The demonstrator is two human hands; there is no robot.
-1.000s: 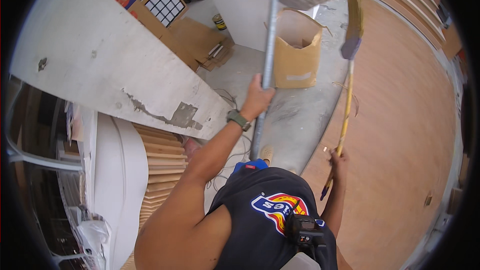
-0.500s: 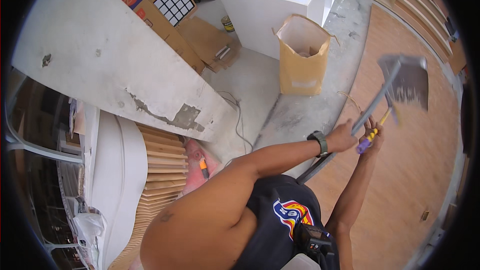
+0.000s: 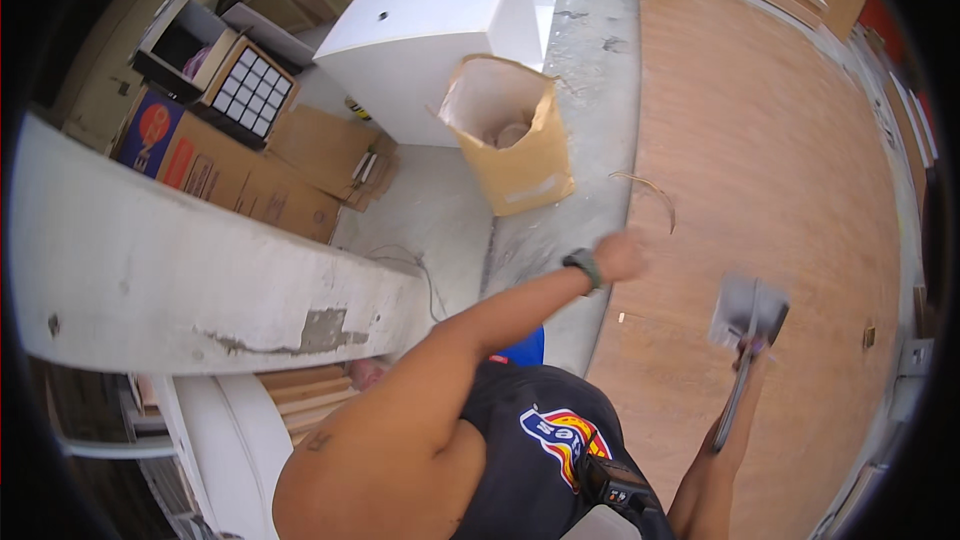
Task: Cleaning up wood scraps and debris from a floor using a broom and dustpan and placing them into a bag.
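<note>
"Left hand [image 3: 624, 256] first: what is it doing?"

"It is hovering over the left edge of the brown board [image 3: 760, 170], blurring so much that I cannot tell whether its fingers are curling or spreading. A dark watch [image 3: 583, 268] is circling its wrist."

"And what is the right hand [image 3: 750, 345] doing?"

"That one is gripping a grey dustpan [image 3: 735, 315]. The long handle [image 3: 731, 407] is running back from the grip on the near side, while the scoop [image 3: 738, 306] is showing just beyond the fingers, also blurring."

"Where is the dustpan sitting, seen from the left hand?"

"It is hanging to the right and a little nearer, well apart from that hand, over the board."

"What else is surrounding the left hand?"

"Just beyond it, a thin curved strip [image 3: 662, 194] is lying at the board's edge. Farther out to its left, an open paper bag [image 3: 520, 175] is standing on the grey floor [image 3: 590, 120], with a white cabinet [image 3: 410, 40] standing behind. On its near side, a small pale chip [image 3: 622, 318] is lying on the board."
</note>
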